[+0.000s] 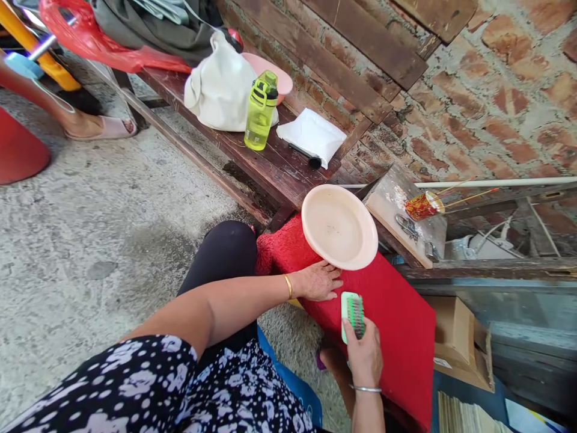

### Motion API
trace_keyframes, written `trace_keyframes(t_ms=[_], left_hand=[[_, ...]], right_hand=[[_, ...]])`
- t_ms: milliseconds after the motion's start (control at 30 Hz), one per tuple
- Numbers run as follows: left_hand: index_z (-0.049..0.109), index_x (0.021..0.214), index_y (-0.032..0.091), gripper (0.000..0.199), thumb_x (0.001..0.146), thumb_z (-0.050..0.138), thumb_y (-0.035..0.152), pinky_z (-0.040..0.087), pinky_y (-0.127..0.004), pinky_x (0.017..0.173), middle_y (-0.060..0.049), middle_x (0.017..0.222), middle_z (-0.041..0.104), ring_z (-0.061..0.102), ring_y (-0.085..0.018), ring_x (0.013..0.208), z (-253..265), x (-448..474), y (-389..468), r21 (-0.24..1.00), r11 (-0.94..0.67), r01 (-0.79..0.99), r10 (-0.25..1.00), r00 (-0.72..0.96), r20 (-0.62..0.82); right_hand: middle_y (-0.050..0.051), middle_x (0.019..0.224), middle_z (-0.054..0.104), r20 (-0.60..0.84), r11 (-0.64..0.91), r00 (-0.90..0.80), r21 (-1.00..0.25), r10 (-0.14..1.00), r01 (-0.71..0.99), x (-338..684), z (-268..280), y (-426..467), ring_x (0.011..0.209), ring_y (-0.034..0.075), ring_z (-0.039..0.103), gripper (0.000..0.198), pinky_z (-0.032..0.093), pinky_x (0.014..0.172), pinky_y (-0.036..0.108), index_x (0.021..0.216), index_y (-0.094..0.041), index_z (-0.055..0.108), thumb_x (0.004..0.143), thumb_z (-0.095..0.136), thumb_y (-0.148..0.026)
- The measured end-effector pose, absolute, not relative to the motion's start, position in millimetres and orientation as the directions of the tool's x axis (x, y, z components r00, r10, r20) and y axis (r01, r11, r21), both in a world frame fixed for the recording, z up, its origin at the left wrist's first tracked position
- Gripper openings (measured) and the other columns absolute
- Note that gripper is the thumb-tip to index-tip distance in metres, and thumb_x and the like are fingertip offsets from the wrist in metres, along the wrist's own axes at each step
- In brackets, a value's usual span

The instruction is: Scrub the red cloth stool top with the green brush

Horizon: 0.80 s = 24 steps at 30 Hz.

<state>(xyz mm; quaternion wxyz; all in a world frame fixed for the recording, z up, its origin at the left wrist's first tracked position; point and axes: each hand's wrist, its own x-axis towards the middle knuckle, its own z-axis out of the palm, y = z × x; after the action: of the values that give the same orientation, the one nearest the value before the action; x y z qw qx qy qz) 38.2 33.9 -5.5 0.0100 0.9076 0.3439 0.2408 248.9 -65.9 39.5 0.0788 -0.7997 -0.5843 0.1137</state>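
Observation:
My left hand [319, 281] lies flat on a red cloth-like surface [396, 300], its fingers spread just below a pale pink basin [340, 225]. In my right hand [366, 355] is a scrubbing brush [352, 316] with a pale green back, held on its side so that its green and dark bristles face right. The brush is a short way below my left fingertips. The basin sits at the far end of the red surface and has a few dark specks in its bottom.
On a dark wooden bench [216, 129] stand a green water bottle [260, 111], a white bag [220, 84] and a white packet [313, 135]. A board [419, 240] bears a red cup [421, 206] with sticks. A cardboard box [460, 343] is right. Another person's foot [92, 125] shows upper left.

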Motion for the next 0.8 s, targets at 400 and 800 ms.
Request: trace_keyframes(t_ms=[400,800], left_hand=[[0.066,0.116,0.019,0.038,0.093,0.055,0.047,0.027,-0.042,0.112,-0.011,0.124,0.064,0.05,-0.027,0.124,3.8,36.2,32.5,0.204,-0.761,0.616,0.64,0.663,0.388],[0.067,0.118,0.019,0.041,0.092,0.055,0.048,0.026,-0.042,0.112,-0.011,0.129,0.062,0.047,-0.028,0.128,2.1,36.0,31.8,0.184,-0.761,0.622,0.638,0.664,0.391]], right_hand=[[0.026,0.122,0.063,-0.156,-0.678,0.671,0.01,0.725,0.735,364.6,51.6,-70.5,0.111,0.041,0.061,0.089,0.05,0.086,0.05,0.123,-0.013,0.059,0.08,0.026,-0.083],[0.02,0.12,0.059,-0.041,-0.287,0.284,-0.204,0.958,0.936,254.3,39.7,-13.1,0.11,0.036,0.056,0.082,0.048,0.086,0.045,0.135,-0.015,0.053,0.082,0.035,-0.075]])
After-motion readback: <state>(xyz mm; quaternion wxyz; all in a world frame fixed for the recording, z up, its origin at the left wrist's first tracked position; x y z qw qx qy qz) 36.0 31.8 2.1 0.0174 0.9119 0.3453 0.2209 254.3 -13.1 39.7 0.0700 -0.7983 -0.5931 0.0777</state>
